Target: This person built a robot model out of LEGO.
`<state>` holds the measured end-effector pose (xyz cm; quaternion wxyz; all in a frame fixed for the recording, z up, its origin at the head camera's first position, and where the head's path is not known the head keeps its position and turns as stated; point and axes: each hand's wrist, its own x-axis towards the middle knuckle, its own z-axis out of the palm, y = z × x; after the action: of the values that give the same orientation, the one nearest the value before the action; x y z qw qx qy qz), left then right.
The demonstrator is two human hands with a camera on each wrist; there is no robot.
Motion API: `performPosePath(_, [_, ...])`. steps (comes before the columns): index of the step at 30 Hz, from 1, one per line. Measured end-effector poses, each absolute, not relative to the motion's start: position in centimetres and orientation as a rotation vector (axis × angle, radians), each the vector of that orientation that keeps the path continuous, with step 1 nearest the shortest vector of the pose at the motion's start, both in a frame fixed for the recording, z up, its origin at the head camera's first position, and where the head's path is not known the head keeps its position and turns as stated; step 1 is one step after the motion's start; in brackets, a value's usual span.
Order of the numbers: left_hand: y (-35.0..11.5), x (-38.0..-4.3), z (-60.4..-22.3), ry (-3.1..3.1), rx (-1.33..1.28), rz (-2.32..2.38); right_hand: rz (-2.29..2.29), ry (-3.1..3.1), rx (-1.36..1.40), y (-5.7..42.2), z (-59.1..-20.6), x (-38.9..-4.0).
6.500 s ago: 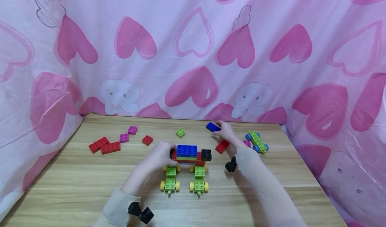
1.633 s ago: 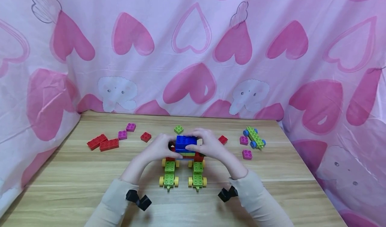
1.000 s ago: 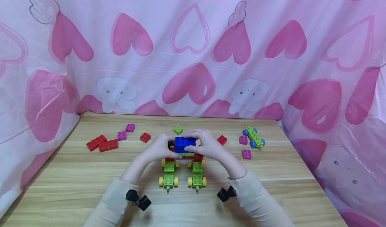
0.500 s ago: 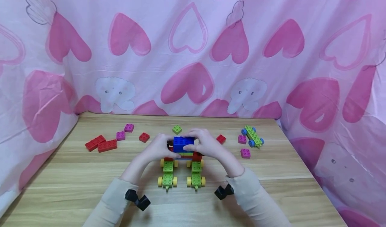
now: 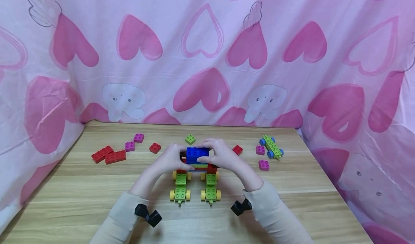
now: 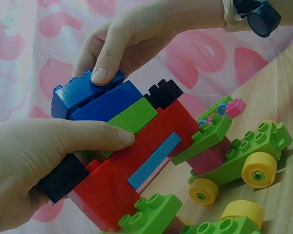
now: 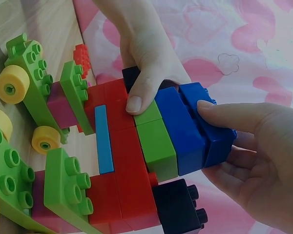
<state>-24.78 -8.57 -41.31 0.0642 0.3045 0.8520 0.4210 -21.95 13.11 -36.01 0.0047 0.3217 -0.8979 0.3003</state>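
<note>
My left hand (image 5: pixel 172 158) grips the side of a toy-brick model, its thumb across the red bricks (image 7: pixel 129 165) and lime bricks (image 6: pixel 133 117). Two blue bricks are at the top of the model. My right hand (image 5: pixel 218 154) pinches the upper blue brick (image 7: pixel 212 127) between thumb and fingers. That brick sits slightly tilted over the lower blue brick (image 7: pixel 180 131), a narrow gap showing between them. Black bricks (image 6: pixel 164 93) stick out at both ends. Below, the model stands on two lime wheeled bases (image 5: pixel 180 191) with yellow wheels.
Red bricks (image 5: pixel 115 156), pink bricks (image 5: pixel 138 138) and a small red brick (image 5: pixel 155 147) lie at the left. A lime brick (image 5: pixel 190 139) is behind the model. On the right are a red brick (image 5: pixel 237 150), pink bricks (image 5: pixel 264 165) and a lime car base (image 5: pixel 272 146) with blue wheels.
Earlier my right hand held a blue brick at the back right; it has since brought it onto the model's top. Over the last second both hands stay nearly still there.
</note>
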Motion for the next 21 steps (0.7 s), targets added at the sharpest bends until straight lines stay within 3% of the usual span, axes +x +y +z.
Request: performPosePath(21, [-8.57, -24.80, -41.45, 2.581, 0.905, 1.263, 0.965, -2.793, 0.953, 12.90, -36.40, -21.66])
